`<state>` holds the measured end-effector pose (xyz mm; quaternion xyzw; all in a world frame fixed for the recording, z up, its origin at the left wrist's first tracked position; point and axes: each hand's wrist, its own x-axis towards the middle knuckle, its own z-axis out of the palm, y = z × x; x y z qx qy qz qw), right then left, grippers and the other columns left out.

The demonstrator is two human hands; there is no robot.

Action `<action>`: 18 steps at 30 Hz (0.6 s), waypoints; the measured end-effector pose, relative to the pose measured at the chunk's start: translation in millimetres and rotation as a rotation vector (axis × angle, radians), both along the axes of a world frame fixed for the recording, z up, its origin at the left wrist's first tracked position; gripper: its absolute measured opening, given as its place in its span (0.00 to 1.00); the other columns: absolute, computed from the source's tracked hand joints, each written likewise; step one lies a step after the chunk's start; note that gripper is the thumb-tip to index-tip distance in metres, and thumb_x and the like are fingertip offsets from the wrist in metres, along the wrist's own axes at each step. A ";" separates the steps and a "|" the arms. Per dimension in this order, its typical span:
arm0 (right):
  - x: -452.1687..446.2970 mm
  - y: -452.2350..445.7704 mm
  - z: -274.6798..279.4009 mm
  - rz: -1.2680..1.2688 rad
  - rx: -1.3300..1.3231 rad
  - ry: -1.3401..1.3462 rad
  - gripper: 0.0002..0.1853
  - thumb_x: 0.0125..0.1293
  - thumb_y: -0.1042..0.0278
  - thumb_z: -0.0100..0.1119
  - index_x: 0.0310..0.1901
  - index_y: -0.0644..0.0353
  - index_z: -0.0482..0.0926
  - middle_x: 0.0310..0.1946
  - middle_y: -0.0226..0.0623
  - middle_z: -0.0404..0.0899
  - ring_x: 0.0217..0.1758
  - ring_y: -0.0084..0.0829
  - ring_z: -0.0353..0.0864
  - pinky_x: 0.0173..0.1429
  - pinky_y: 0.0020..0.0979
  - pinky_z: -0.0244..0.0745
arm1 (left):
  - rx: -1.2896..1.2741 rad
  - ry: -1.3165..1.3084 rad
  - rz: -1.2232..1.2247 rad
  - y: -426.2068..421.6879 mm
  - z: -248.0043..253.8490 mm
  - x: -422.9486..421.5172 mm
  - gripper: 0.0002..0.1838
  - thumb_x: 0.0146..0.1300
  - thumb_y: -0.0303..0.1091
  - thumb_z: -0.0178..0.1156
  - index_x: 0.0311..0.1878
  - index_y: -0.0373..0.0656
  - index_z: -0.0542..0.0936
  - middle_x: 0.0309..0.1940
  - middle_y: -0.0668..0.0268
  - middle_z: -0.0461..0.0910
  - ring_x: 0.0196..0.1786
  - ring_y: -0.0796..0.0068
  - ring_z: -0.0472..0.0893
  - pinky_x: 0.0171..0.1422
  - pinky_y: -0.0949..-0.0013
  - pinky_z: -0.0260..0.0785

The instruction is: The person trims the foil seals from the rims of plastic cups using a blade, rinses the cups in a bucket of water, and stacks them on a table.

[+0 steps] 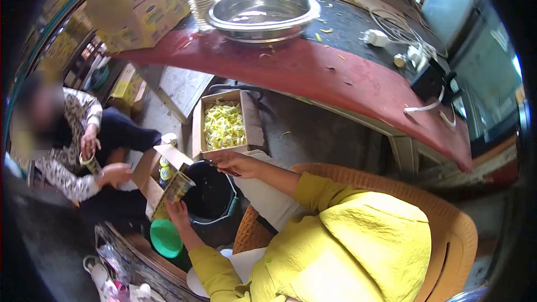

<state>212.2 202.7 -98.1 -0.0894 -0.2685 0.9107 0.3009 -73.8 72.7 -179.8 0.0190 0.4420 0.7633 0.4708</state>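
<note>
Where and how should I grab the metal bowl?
Probably by the wide rim of the bowl, coming from the right of the picture: it flares outward, giving something to hook under, and stacked cups crowd the left side.

We see a cup [179, 188] toward eight o'clock from the middle of the view, held up and tilted, its wider end leaning toward one o'clock. We make out yellowish and dark print on its side, but we cannot tell what is inside. Between two and three o'clock from the cup, and apart from it, we see a slim dark tool [231, 173], gripped and partly hidden, slanting from ten toward four o'clock; its exact kind is unclear to us.
</note>
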 end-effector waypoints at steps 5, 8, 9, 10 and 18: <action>5.4 -2.7 6.0 0.007 0.040 -0.085 0.24 0.57 0.75 0.54 0.57 0.58 0.64 0.45 0.30 0.71 0.39 0.18 0.73 0.47 0.16 0.69 | 0.369 -0.343 0.096 31.5 49.5 8.6 0.20 0.56 0.42 0.59 0.41 0.32 0.71 0.34 0.57 0.75 0.38 0.64 0.75 0.49 0.64 0.71; 11.7 -3.2 8.8 0.039 0.025 -0.055 0.24 0.57 0.77 0.53 0.57 0.58 0.63 0.51 0.29 0.68 0.44 0.18 0.72 0.47 0.14 0.68 | 0.373 -0.418 0.200 57.6 109.5 24.8 0.21 0.56 0.42 0.59 0.42 0.32 0.69 0.37 0.56 0.73 0.42 0.65 0.74 0.51 0.65 0.70; 13.2 -6.0 15.0 0.025 -0.014 -0.078 0.25 0.58 0.78 0.52 0.58 0.58 0.63 0.55 0.28 0.65 0.48 0.17 0.71 0.46 0.12 0.68 | 0.450 -0.382 0.172 66.8 122.9 26.4 0.22 0.55 0.42 0.60 0.43 0.32 0.68 0.38 0.56 0.73 0.43 0.65 0.73 0.51 0.65 0.70; 12.5 -7.4 16.9 0.024 -0.036 -0.070 0.25 0.58 0.78 0.52 0.58 0.58 0.62 0.55 0.28 0.64 0.48 0.17 0.72 0.46 0.12 0.69 | 0.452 -0.352 0.212 75.7 140.4 31.3 0.23 0.55 0.42 0.60 0.44 0.33 0.68 0.40 0.55 0.72 0.44 0.64 0.73 0.52 0.64 0.69; 12.8 2.8 -21.4 0.145 -0.161 0.149 0.26 0.58 0.81 0.49 0.59 0.57 0.60 0.56 0.30 0.63 0.42 0.19 0.75 0.43 0.15 0.75 | 0.599 -0.195 0.129 145.7 307.2 43.0 0.21 0.55 0.39 0.61 0.44 0.36 0.66 0.44 0.56 0.69 0.49 0.63 0.71 0.54 0.64 0.69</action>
